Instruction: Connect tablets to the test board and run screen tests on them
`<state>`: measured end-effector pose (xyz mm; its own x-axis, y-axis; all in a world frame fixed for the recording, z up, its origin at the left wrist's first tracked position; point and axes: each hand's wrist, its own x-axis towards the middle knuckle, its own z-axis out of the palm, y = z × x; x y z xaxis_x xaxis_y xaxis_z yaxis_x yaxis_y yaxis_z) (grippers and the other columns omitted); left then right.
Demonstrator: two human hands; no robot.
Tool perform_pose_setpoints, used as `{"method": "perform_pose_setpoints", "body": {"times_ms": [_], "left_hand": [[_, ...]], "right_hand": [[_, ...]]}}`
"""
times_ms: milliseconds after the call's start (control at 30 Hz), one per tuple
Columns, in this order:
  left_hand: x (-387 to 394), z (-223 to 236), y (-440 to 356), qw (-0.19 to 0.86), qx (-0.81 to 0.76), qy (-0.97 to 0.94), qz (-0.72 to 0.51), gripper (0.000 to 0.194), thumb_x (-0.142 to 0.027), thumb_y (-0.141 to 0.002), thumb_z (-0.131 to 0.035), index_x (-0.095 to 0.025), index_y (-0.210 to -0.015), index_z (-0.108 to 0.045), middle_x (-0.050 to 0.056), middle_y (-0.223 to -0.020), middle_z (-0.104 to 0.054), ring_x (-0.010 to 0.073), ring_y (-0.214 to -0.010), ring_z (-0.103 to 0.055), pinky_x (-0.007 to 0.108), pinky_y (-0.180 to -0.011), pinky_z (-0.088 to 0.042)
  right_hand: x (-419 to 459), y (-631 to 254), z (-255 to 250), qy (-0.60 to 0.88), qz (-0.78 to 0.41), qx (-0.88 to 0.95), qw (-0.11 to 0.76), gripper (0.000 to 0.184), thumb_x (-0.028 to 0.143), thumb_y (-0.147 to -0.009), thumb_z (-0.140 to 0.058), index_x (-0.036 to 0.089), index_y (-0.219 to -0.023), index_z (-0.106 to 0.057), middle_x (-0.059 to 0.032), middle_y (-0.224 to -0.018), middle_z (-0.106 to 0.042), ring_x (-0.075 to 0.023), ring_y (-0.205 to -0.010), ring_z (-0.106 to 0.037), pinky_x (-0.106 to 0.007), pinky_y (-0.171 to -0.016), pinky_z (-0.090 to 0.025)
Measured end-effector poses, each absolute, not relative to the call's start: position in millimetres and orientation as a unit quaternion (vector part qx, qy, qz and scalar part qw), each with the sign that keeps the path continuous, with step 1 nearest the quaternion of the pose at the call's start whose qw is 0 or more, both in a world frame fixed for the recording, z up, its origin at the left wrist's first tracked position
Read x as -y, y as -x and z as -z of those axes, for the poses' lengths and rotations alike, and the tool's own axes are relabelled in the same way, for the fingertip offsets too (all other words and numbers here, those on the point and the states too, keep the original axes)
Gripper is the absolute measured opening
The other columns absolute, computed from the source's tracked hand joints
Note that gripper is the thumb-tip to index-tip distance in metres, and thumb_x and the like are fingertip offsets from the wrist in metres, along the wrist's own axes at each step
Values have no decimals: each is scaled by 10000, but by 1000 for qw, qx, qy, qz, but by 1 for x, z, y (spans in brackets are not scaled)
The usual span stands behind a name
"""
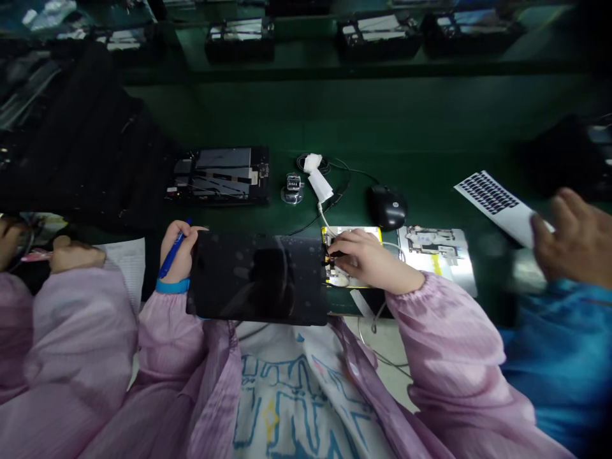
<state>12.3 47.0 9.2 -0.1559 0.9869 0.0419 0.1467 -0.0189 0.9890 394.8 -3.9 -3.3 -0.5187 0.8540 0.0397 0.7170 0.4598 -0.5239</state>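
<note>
My left hand grips the left edge of a black glossy tablet screen. A blue pen is also tucked in that hand, and a blue band circles the wrist. The screen is held at the table's front edge, its dark face showing reflections. At the screen's right end lies a yellow-edged tablet body with exposed parts. My right hand is over this body, fingers bent and pressed together near the screen's edge; what they pinch is hidden. A white cable runs to the body.
Further back are an opened tablet, a small metal counter, and a black mouse. A silver tablet back and label sheet lie to the right. Co-workers' hands are at both sides; a blue sleeve is close on the right.
</note>
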Motion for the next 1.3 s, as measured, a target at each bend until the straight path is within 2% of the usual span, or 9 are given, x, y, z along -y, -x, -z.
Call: {"method": "perform_pose_setpoints", "body": {"times_ms": [300,500,800,1067,1300], "left_hand": [[-47,-9,-12,427,-559,-492,-513,264,-271,-695,-655,-215,-732,-400,-10,-715,-647,177,-713,-630,290,-692,-473],[-46,-7,-10,440,-549,-480,-524,285,-285,-693,-675,-211,-728,-402,-10,-719,-654,172,-715,-628,278,-684,-468],[-44,-11,-10,450,-547,-476,-522,285,-275,-680,-672,-208,-717,-397,8,-776,-681,170,-732,-635,278,-689,-465],[-44,-9,-9,455,-545,-479,-517,279,-282,-695,-648,-214,-722,-378,2,-769,-665,176,-718,-633,286,-662,-473],[-45,-9,-9,462,-546,-471,-517,289,-282,-682,-650,-215,-721,-371,-5,-752,-653,170,-694,-626,281,-639,-467]], "right_hand": [[-22,-394,4,451,-265,850,68,226,144,-733,-636,239,-939,-636,-38,-937,-571,-202,-875,-533,-305,-729,-370],[-27,-389,-5,462,-297,835,9,239,134,-715,-625,230,-933,-603,-39,-963,-549,-207,-893,-535,-299,-726,-376],[-39,-374,-19,472,-346,809,-56,218,114,-629,-627,203,-826,-597,-36,-927,-514,-174,-794,-543,-270,-693,-402],[-37,-378,-22,452,-375,809,-29,180,135,-676,-604,193,-847,-605,-34,-937,-497,-166,-824,-531,-268,-742,-404],[-41,-373,-20,465,-347,812,-66,201,104,-641,-619,185,-823,-590,-50,-954,-530,-175,-793,-548,-275,-694,-404]]}}
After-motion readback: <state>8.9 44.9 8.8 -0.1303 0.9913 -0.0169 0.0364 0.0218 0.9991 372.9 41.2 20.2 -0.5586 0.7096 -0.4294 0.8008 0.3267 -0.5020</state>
